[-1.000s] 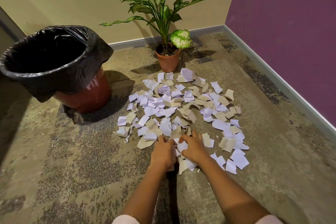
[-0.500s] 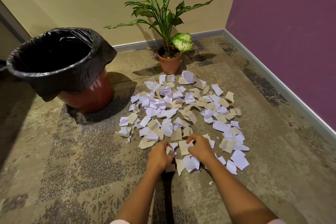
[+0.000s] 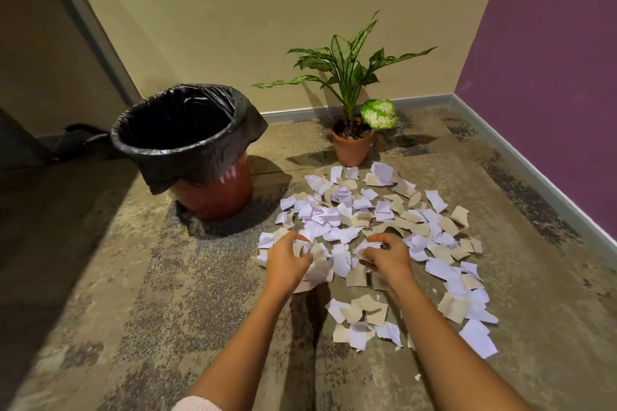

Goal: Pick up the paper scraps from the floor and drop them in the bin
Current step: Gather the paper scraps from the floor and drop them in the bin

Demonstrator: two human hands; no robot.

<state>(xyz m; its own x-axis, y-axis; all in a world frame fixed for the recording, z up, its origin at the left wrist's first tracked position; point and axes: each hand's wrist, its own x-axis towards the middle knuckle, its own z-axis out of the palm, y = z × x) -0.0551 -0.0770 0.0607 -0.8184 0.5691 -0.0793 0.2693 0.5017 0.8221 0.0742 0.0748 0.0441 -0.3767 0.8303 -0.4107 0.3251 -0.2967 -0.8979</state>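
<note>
Several white and beige paper scraps (image 3: 377, 213) lie spread over the floor in front of me. My left hand (image 3: 287, 259) grips a bunch of scraps at the near left side of the pile, fingers curled round them. My right hand (image 3: 387, 255) holds more scraps close beside it, fingers bent over white pieces. More scraps (image 3: 360, 317) lie between my forearms. The bin (image 3: 187, 143), a red tub lined with a black bag, stands open at the back left, about a forearm's length from my left hand.
A potted plant (image 3: 354, 140) in a terracotta pot stands behind the scraps by the beige wall. A purple wall with a grey skirting board (image 3: 534, 183) runs along the right. A dark object (image 3: 76, 140) lies left of the bin.
Both hands have lifted and moved apart, each gathering a bunch of scraps. The camera has risen and tilted up, so the bin and plant now sit further down and away.
</note>
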